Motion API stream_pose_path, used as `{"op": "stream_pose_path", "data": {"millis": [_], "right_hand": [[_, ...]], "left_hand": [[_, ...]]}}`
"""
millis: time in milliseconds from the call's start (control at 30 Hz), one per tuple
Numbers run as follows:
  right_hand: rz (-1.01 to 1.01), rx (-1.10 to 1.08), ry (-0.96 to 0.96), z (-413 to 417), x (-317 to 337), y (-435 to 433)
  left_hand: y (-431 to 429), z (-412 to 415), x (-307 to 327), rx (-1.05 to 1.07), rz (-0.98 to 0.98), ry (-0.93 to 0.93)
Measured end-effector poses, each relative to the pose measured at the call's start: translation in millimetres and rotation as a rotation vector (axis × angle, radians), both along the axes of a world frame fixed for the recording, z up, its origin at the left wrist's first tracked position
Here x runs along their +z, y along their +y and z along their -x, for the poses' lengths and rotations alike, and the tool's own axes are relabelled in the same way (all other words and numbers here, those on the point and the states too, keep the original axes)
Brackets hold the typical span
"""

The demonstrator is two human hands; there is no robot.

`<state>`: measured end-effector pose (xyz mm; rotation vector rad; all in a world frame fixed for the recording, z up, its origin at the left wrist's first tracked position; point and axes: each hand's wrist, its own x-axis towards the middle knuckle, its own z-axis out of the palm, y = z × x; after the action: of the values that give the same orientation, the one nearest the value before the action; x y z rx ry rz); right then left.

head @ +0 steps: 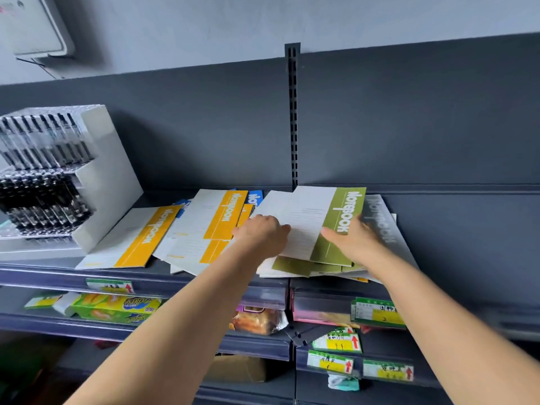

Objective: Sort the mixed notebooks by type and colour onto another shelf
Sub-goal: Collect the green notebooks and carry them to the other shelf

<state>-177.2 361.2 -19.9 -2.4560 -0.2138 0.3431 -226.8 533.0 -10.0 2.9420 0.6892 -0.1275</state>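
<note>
A loose heap of thin notebooks lies on the top dark shelf (187,276). Yellow-banded notebooks (225,214) spread on the left, with another yellow one (146,238) nearer the pen display. A blue-banded notebook (254,198) peeks out behind them. A green-banded notebook (342,217) tops a pile of green ones (292,266) at the middle. A grey-banded notebook (380,217) lies under it at the right. My left hand (261,232) grips the green notebook's left white edge. My right hand (355,238) holds its right green edge, thumb on top.
A white display stand (96,176) full of black pens fills the shelf's left end. The right part of the shelf (467,229) holds nothing. Lower shelves carry boxed goods (117,308), a snack bag (257,320) and price tags (377,312).
</note>
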Motion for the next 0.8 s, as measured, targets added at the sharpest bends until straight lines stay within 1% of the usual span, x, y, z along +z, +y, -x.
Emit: {"op": "stream_pose_path", "data": {"millis": [33,67,100,167,233,367,467,533,600,667,700,767,800], "right_hand": [[-0.001,-0.007,0.005,-1,0,-2],[-0.006,-0.002,0.009,-1,1,-4],[-0.027,0.001,0.025,-1,2,-6],[-0.086,-0.005,0.078,1,5,-8],[-0.133,-0.030,0.101,3,7,-10],[-0.279,-0.137,0.154,-3,3,-10],[-0.374,-0.140,0.196,-4,3,-9],[-0.486,-0.150,0.217,-7,3,-12],[-0.640,-0.185,0.235,-6,6,-19],[-0.762,-0.208,0.217,0,10,-29],[-0.817,-0.214,0.206,5,13,-34],[-0.917,-0.236,0.158,15,18,-46],[-0.941,-0.245,0.122,19,21,-52]], "left_hand": [[5,1,2,0.018,0.060,-0.052],[12,4,4,0.051,0.067,-0.090],[20,8,5,0.094,0.031,-0.097],[30,16,3,0.159,-0.030,-0.035],[24,20,-1,0.140,0.018,-0.015],[-6,18,-2,0.032,0.062,-0.125],[-11,16,0,0.038,0.099,-0.168],[-10,14,3,0.062,0.116,-0.191],[-9,12,8,0.079,0.146,-0.232],[-8,9,13,0.122,0.231,-0.303],[-7,7,17,0.151,0.302,-0.343],[-13,3,26,0.155,0.477,-0.421],[-17,2,31,0.131,0.596,-0.462]]}}
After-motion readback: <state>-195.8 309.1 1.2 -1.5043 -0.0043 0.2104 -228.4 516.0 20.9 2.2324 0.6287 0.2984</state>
